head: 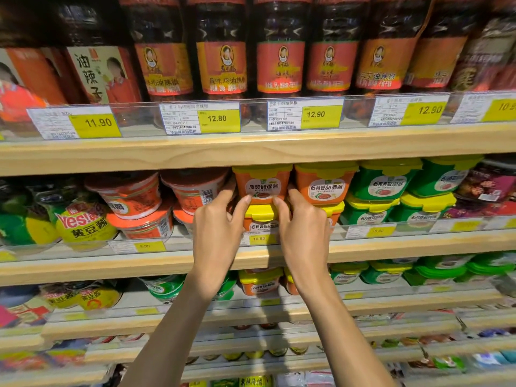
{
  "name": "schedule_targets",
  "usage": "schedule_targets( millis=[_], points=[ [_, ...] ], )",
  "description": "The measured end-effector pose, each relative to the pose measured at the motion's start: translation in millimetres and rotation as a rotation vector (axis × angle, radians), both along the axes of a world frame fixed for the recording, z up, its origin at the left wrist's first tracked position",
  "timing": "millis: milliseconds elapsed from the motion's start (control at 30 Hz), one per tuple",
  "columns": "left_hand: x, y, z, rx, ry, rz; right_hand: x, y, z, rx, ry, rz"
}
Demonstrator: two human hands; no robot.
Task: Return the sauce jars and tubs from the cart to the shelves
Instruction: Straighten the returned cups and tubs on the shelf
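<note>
- Both hands grip one orange tub (pixel 262 185) with a yellow lid. The left hand (pixel 220 222) curls its fingers round the tub's 9 o'clock side, with the thumb tip on the lower front edge. The right hand (pixel 304 222) mirrors it at the 3 o'clock side, also with its thumb on the lower front edge.
- That orange tub is on the middle shelf, tucked just under the upper shelf board (pixel 251 152), label facing out.
- At its 6 o'clock is a lower tub (pixel 261 219) of the same orange with a yellow lid. The held tub's base meets that lid (whether its weight rests there I cannot tell).
- At 3 o'clock, just beside it, stands a second orange tub (pixel 325 182), also stacked on another; further along at 3 o'clock are green tubs (pixel 385 180) with yellow lids, two high.
- At 9 o'clock lie red round tubs (pixel 128 191), tilted and stacked; beyond them, toward 8 o'clock, is a yellow pouch (pixel 83 224) with red lettering.
- At 12 o'clock, on the shelf above, a row of dark sauce jars (pixel 280 51) with red labels stands upright behind a clear rail carrying yellow price tags (pixel 315 114).
- The middle shelf board (pixel 418 247) runs across behind both wrists; the forearms reach up from 6 o'clock, passing in front of lower shelves with more orange and green tubs.
</note>
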State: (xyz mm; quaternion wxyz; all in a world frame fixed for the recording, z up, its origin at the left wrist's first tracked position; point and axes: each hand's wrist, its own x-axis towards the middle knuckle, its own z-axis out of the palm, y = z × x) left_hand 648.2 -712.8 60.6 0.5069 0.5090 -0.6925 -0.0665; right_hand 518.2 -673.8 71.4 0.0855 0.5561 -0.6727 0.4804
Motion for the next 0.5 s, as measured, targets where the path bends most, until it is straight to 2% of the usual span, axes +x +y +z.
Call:
schedule_targets(
  millis=[167,367,500],
  points=[
    [9.4,14.6,-2.8,-0.064,-0.014,0.023,-12.5,16.9,-8.9,-0.052,0.008,-0.011],
    [6.3,17.5,-17.9,0.073,-0.188,-0.024,-19.2,17.8,-26.3,0.139,-0.089,0.096],
    [-0.3,10.0,-25.1,0.108,-0.179,-0.059,-13.1,9.1,-30.6,0.190,-0.130,0.151]
  ],
)
